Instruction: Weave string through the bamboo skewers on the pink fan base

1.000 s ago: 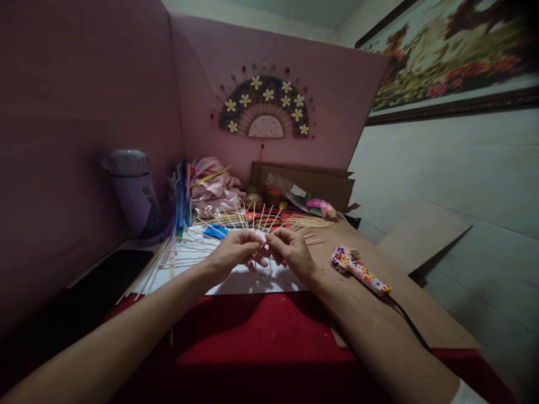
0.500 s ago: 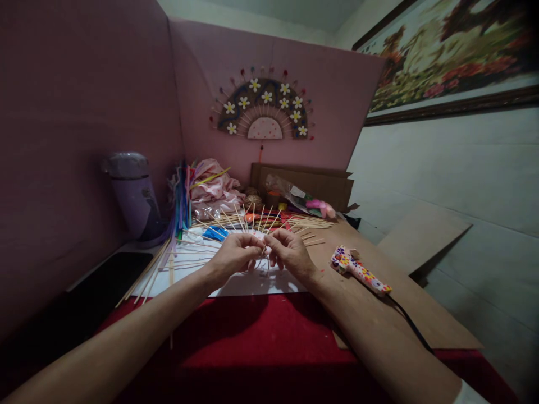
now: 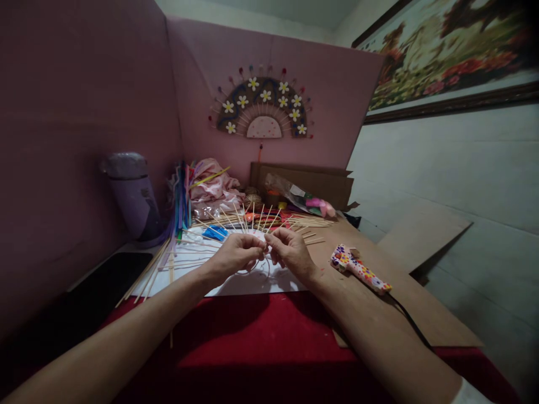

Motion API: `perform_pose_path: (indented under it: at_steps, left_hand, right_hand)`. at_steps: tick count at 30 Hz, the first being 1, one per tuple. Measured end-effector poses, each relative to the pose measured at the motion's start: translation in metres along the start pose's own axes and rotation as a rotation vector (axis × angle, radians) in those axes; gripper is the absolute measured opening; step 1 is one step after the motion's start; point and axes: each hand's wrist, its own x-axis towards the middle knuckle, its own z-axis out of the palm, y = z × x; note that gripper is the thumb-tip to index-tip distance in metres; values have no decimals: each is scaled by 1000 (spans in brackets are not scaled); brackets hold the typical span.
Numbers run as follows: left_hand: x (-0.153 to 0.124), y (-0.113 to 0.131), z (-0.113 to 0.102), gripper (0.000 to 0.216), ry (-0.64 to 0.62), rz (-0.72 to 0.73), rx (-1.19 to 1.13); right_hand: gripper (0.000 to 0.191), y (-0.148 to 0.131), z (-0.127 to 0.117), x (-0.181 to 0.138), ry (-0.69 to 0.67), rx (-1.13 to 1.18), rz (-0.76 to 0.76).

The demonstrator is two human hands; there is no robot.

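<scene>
Over the white sheet (image 3: 236, 288), my left hand (image 3: 238, 253) and my right hand (image 3: 290, 252) meet fingertip to fingertip, both closed in a pinch. A thin cord (image 3: 268, 271) runs between them and hangs in a loose loop below the fingers. Exactly where the fingers grip it is partly hidden. Behind the hands, thin wooden sticks (image 3: 261, 217) fan outward from a pale piece (image 3: 255, 234) that the hands mostly cover. More sticks (image 3: 191, 252) lie across the sheet left of my left hand.
On the right, a flower-patterned glue gun (image 3: 362, 270) with a black cable lies on cardboard (image 3: 404, 314). A purple bottle (image 3: 137, 202) stands left, near pipe cleaners (image 3: 182, 196) and pink cloth (image 3: 214, 188). A decorated fan (image 3: 265, 106) hangs on the pink backboard (image 3: 328, 101).
My hands stay pinched together in nearly the same place. The cord loop beneath them has shifted slightly and shows more to the left. Nothing else has visibly moved.
</scene>
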Motion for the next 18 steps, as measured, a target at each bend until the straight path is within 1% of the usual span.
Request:
perform_pose_path:
  at_steps: [3,5,7,10,12,16,18]
  left_hand:
    - [0,1,1,22,26,24,39]
    - [0,1,1,24,35,49,21]
    - [0,-1,0,25,49,65,-50]
    - [1,-6,-2,25,84,53,-221]
    - [2,-9,-4,27,93,50,-291]
    - [2,-10,-5,27,113,101,-269]
    - [2,-8,-4,28,124,102,-254]
  right_hand:
    - [33,1,0,1,-4,5,9]
    - [35,2,-1,1,-13,23,14]
    - [36,3,-1,1,-40,45,30]
    - [36,3,2,0,-120,63,64]
    - [35,2,4,-1,-165,80,66]
    - [31,0,5,-3,-174,94,67]
    - [29,0,4,-4,-195,89,68]
